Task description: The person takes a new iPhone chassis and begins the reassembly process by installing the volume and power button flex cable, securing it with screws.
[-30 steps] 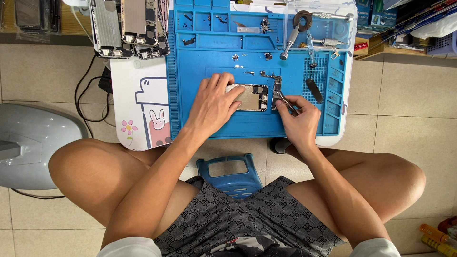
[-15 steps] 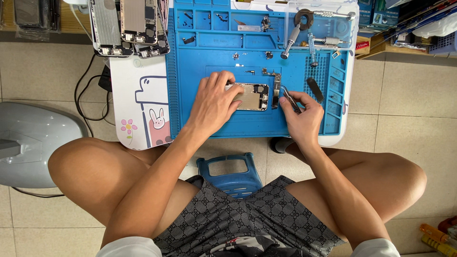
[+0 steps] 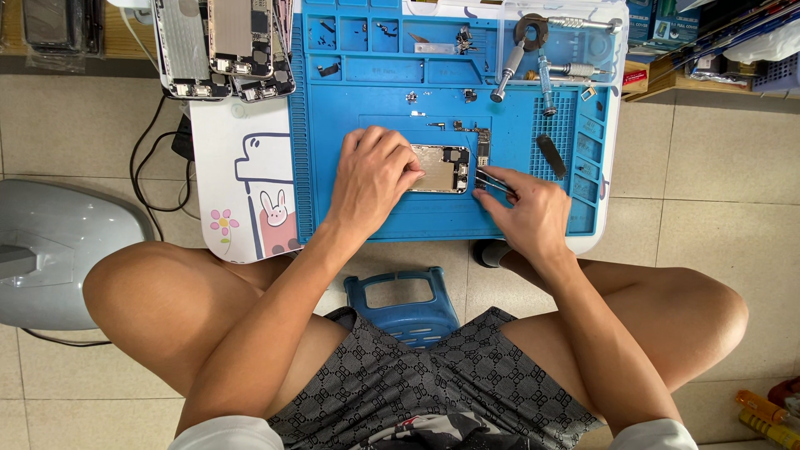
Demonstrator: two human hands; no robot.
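Head view looks straight down on a blue work mat [image 3: 392, 225] laid over a small white table [image 3: 242, 200], and everything below is placed against that mat. Near the mat's middle lies an opened phone body [image 3: 440, 169], metal-coloured, with its inner parts showing at the right end. The left hand [image 3: 372, 175] rests palm down on the left part of the phone, fingers curled over its edge and pressing it to the mat. The right hand [image 3: 527, 212] sits at the mat's lower right, closed in a pinch around thin tweezers [image 3: 493, 178], whose tips reach the right end of the phone.

Toward the mat's upper right lie several metal screwdrivers [image 3: 508, 71], and a small dark oblong part [image 3: 551, 156] lies on the ribbed patch just right of the phone. Small screws and bits sit in the shallow compartments along the mat's top edge. Beyond the mat's upper left corner, a few stripped phone frames [image 3: 221, 46] lie side by side. Below the mat's lower edge, between the person's bare knees, stands a blue plastic stool [image 3: 400, 300].
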